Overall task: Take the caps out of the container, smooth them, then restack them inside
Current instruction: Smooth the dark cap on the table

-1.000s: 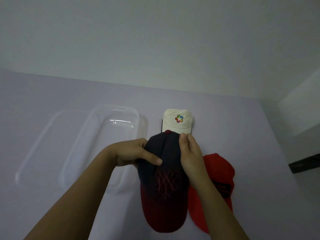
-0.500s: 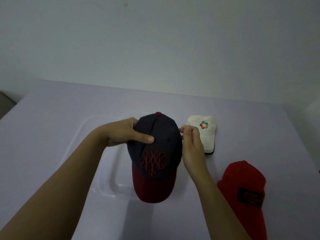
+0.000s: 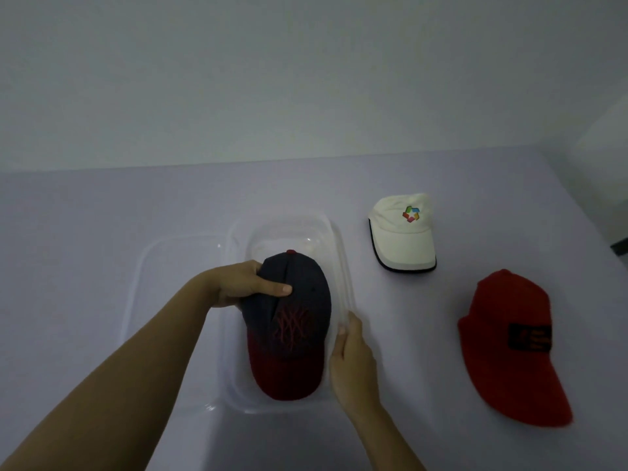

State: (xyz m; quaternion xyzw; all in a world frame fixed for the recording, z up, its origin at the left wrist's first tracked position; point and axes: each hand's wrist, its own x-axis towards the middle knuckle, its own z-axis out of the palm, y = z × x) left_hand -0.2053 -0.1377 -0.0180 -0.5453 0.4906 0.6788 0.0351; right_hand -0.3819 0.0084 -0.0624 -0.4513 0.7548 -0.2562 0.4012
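**A:** Start from the left. What was beside the box?

**B:** The clear lid (image 3: 176, 283), lying flat on the table (image 3: 85, 232), touching the left side of the clear box (image 3: 341, 253). I'd guess it was parked there to leave the mouth open for restacking.

**A:** And my left hand?

**B:** My left hand (image 3: 243, 283) was closed around the crown of the dark cap (image 3: 289, 321), thumb pressed across the top, fingers tucked out of sight underneath. I held it by the crown, I think, so the brim could go down first without creasing.

**A:** Where was that cap?

**B:** Inside the box's outline, low in it. I couldn't tell whether it had touched the bottom.

**A:** Which way did it point?

**B:** Its long axis ran away from me: red brim toward my body, top button toward the far wall, in line with the box's length, logo facing up.

**A:** The right hand?

**B:** My right hand (image 3: 353, 362) was loosely curled, fingertips on the box's right rim. It held no cap. I judged it was steadying the box.

**A:** Further right?

**B:** The white cap (image 3: 402, 232) sat on the table near the box, brim toward me. The red cap (image 3: 509, 345) lay well apart, brim toward me and angled right. Both waited their turn.
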